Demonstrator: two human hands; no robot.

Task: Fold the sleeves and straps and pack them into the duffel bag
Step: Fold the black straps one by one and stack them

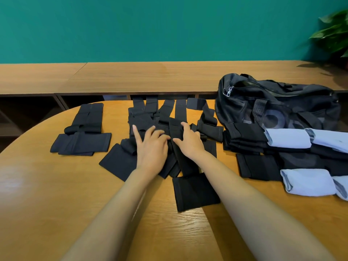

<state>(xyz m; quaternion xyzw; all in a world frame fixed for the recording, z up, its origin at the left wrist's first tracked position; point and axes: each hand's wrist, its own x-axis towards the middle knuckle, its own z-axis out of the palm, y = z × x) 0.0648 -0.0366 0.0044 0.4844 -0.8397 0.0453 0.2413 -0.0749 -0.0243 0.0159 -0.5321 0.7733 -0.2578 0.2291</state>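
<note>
Folding looks to be the step in hand: at mid-frame the left hand (151, 147) and right hand (190, 141) rest with fingers spread, each grip open, on a heap of black sleeves and straps (169, 129) on the counter (47, 185); whether any fabric is pinched I cannot tell. The black duffel bag (278, 104) sits unzipped at the right, folded black pieces (244, 138) and light blue rolls (288, 139) just before it. Next, probably, one strip must be separated and folded.
</note>
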